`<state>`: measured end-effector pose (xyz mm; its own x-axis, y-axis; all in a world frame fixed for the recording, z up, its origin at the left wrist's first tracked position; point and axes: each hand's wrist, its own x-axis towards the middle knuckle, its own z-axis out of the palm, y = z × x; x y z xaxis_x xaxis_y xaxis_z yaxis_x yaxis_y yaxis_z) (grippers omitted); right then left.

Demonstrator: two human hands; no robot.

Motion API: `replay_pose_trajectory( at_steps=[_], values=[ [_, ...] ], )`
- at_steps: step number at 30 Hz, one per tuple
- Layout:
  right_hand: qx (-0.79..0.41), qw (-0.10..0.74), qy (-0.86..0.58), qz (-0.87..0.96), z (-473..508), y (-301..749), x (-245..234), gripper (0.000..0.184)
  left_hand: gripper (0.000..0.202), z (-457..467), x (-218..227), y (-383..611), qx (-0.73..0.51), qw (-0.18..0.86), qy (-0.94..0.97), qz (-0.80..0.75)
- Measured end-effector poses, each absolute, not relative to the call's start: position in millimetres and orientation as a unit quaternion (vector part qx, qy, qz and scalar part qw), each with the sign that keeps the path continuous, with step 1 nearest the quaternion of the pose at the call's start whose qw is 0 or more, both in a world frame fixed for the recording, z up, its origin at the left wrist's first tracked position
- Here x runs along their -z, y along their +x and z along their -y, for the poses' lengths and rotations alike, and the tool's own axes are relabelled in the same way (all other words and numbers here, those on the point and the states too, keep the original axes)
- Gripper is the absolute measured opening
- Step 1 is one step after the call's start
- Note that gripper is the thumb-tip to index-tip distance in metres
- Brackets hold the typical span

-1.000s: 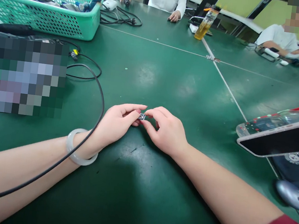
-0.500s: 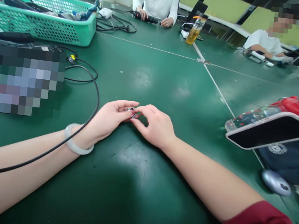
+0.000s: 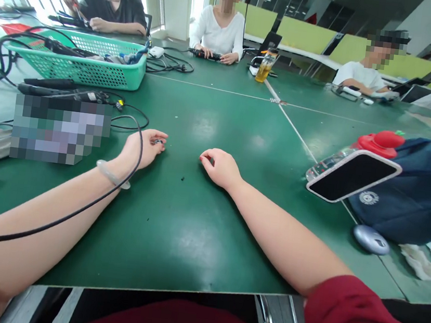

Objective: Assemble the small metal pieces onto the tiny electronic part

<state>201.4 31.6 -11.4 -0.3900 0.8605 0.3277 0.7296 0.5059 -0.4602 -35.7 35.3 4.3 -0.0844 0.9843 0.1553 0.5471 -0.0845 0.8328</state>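
My left hand (image 3: 142,147), with a pale bangle (image 3: 112,173) on its wrist, rests on the green table with its fingers curled round a small shiny dark-and-silver piece (image 3: 158,142). What kind of piece it is, I cannot make out. A gap to the right of it lies my right hand (image 3: 222,168), thumb and forefinger brought together in a pinch. Whether anything tiny is between those fingertips is hidden. On the tabletop between the two hands lies a tiny dark bit (image 3: 182,179).
A black cable (image 3: 74,220) crosses over my left forearm. At the left stands a green plastic basket (image 3: 104,72) with cables and tools. To the right are a phone (image 3: 355,176), a red-lidded bottle (image 3: 378,142), a navy bag (image 3: 410,206) and a mouse (image 3: 371,239). Other people sit opposite.
My hands were together at the small piece and have now parted. The left one moved left with the piece, and the view has tilted up, showing more of the room.
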Motion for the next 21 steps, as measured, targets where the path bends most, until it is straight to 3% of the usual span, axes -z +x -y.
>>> replay_pose_trajectory(
  at_steps=[2, 6, 12, 21],
  values=[
    [-0.118, 0.261, -0.479, 0.83, -31.8, 201.1, 12.0, 0.023, 0.024, -38.6, -11.3, -61.9, -0.328, 0.161, 0.658, -0.659],
    [-0.115, 0.256, -0.477, 0.833, -32.5, 200.6, 12.5, 0.024, 0.024, -37.5, -20.6, -98.6, -0.336, 0.119, 0.64, -0.681],
    [-0.123, 0.258, -0.483, 0.827, -33.6, 200.9, 13.0, 0.024, 0.051, -44.3, -15.2, -107.1, -0.348, 0.132, 0.635, -0.677],
    [-0.126, 0.269, -0.477, 0.827, -34.9, 201.5, 14.9, 0.024, 0.042, -44.6, -13.3, -105.2, -0.372, 0.16, 0.629, -0.664]
  ],
)
